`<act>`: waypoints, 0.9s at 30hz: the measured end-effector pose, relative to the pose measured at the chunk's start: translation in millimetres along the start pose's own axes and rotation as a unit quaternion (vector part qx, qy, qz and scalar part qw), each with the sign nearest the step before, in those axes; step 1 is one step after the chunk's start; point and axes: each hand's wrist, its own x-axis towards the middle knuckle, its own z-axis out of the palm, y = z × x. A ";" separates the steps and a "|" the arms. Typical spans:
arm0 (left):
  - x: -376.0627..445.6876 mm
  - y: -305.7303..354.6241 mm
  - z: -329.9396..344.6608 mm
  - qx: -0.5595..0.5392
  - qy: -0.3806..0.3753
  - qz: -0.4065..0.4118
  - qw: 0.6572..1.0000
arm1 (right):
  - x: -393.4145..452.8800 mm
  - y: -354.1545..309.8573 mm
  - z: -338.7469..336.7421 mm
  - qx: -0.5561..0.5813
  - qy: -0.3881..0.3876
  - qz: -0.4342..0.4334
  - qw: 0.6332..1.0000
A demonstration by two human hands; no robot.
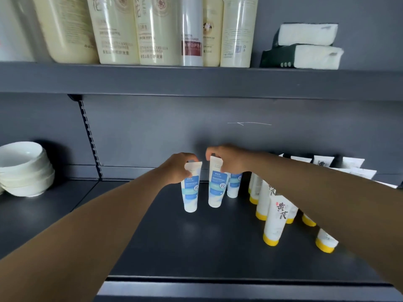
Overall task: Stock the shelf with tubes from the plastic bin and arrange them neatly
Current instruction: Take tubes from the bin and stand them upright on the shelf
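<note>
Two white tubes with blue labels stand cap-down on the dark shelf (196,247). My left hand (177,168) grips the crimped top of the left tube (190,190). My right hand (229,160) pinches the top of the middle tube (217,188). A third blue-label tube (234,185) stands just behind to the right, partly hidden by my right hand. To the right, several white tubes with yellow caps (275,219) stand in rows under my right forearm. The plastic bin is out of view.
A stack of white bowls (24,168) sits at the shelf's left end. The upper shelf (196,79) carries tall cream bottles (117,29) and wrapped tissue packs (305,46). Bare shelf surface lies in front of and left of the tubes.
</note>
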 end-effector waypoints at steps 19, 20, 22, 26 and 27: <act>71.3 -35.1 17.2 0.023 0.015 -0.012 1.000 | 60.4 20.7 20.5 -0.077 -0.021 0.015 0.997; 72.6 -35.2 18.3 0.024 0.014 -0.012 1.000 | 60.9 20.2 20.7 -0.075 -0.025 0.016 0.997; 74.7 -35.6 19.5 0.027 0.013 -0.015 0.999 | 62.3 20.0 22.7 -0.075 -0.034 0.016 0.996; 78.6 -36.5 17.9 0.038 0.012 -0.024 0.999 | 64.6 21.2 24.9 -0.064 -0.039 0.021 0.997; 78.6 -36.4 17.3 0.042 0.010 -0.024 0.999 | 64.9 21.4 24.7 -0.062 -0.040 0.020 0.997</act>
